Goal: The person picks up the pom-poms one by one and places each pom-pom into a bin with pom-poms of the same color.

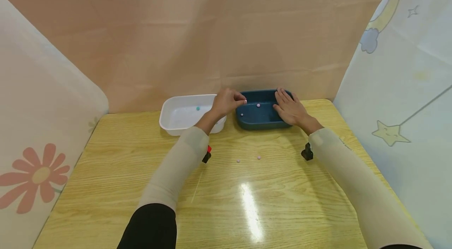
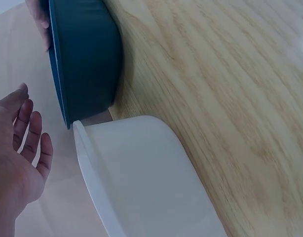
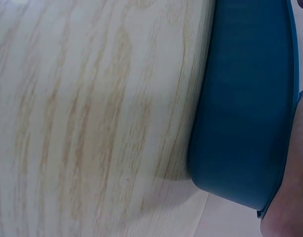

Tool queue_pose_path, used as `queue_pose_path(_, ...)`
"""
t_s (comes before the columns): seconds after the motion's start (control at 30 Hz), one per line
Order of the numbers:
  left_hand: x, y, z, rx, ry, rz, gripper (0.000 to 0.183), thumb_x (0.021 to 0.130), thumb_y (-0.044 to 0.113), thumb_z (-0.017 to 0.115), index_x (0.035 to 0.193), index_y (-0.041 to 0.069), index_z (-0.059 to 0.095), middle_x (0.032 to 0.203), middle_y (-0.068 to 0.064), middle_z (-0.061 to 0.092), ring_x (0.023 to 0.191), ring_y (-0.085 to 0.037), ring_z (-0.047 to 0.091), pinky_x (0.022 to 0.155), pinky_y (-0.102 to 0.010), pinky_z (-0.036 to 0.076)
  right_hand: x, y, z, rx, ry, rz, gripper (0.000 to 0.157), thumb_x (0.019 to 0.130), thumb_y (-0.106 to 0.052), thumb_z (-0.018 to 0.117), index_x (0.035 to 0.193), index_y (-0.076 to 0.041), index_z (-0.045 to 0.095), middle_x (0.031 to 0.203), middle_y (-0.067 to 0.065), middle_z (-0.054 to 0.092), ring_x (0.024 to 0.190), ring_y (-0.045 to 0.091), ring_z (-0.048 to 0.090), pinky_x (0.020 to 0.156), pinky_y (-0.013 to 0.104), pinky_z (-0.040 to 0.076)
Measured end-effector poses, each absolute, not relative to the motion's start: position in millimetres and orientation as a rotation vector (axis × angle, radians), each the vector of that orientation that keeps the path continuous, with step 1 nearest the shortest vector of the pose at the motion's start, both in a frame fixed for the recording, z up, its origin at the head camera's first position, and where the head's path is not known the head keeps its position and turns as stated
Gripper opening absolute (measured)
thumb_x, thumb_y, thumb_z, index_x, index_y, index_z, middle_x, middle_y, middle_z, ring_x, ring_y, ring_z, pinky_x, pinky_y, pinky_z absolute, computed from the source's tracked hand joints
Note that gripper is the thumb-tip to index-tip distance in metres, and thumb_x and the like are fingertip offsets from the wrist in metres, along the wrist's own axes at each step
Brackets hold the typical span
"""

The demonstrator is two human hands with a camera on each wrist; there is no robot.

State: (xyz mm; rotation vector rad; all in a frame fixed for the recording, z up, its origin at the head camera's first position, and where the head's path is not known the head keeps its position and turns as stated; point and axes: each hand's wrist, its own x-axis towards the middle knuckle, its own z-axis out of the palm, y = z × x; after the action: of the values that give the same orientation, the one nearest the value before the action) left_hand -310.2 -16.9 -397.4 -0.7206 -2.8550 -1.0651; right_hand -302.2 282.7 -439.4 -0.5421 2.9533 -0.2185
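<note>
My left hand [image 1: 224, 104] is over the gap between the white basin [image 1: 169, 123] and the dark blue basin [image 1: 263, 126]. Its thumb and index finger pinch a small pale pink bead [image 1: 245, 102] near the blue basin's left rim. With fairly straight fingers, my right hand [image 1: 290, 111] rests on the right end of the blue basin. Inside that basin lie a pink bead [image 1: 258, 105] and a smaller pale bead [image 1: 241, 115]. A teal bead [image 1: 198, 108] sits in the white basin, whose right part is hidden by my left hand.
Two pale pink beads, a left one [image 1: 238, 161] and a right one [image 1: 259, 157], lie on the wooden table [image 1: 282, 202] in front of the blue basin. A brown backdrop [image 1: 141, 45] rises behind the basins, with patterned cloth on both sides.
</note>
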Motion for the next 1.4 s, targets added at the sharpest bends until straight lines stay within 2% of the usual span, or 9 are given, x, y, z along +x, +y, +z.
queue_pose_path(0.23,-316,-12,-395,-0.639,-2.854,-1.046,0.017,0.099,0.030,0.078,0.107,0.017,0.086,0.104,0.001,0.082,0.093,-0.016,0.072,0.073,-0.035,0.054,-303,282,-438,-0.540,2.953,-0.196,0.067,0.117,-0.036,0.022,0.168,0.003,0.002,0.177,0.019,-0.007,0.164,0.035,-0.007,0.129,0.059,-0.007)
queue_pose_path(0.8,-327,-6,-399,-0.452,-2.923,-1.033,0.016,0.099,0.028,0.077,0.109,0.018,0.086,0.107,0.003,0.081,0.101,-0.016,0.071,0.087,-0.038,0.055,-301,284,-436,-0.543,2.949,-0.184,0.067,0.118,-0.038,0.020,0.168,0.002,0.000,0.176,0.018,-0.010,0.164,0.036,-0.007,0.129,0.059,-0.008)
queue_pose_path(1.2,-328,-3,-405,-0.467,-2.892,-1.057,0.017,0.098,0.028,0.079,0.108,0.017,0.086,0.106,0.001,0.082,0.099,-0.015,0.072,0.084,-0.038,0.056,-300,283,-436,-0.538,2.939,-0.203,0.067,0.118,-0.037,0.021,0.167,0.003,-0.001,0.176,0.019,-0.010,0.164,0.036,-0.008,0.129,0.059,-0.009)
queue_pose_path(1.4,-326,-7,-401,-0.487,-2.908,-1.044,0.018,0.099,0.029,0.078,0.111,0.018,0.085,0.110,0.002,0.082,0.102,-0.015,0.071,0.087,-0.037,0.055,-301,282,-436,-0.535,2.941,-0.188,0.066,0.118,-0.036,0.020,0.167,0.003,-0.001,0.176,0.019,-0.010,0.164,0.036,-0.007,0.129,0.059,-0.009)
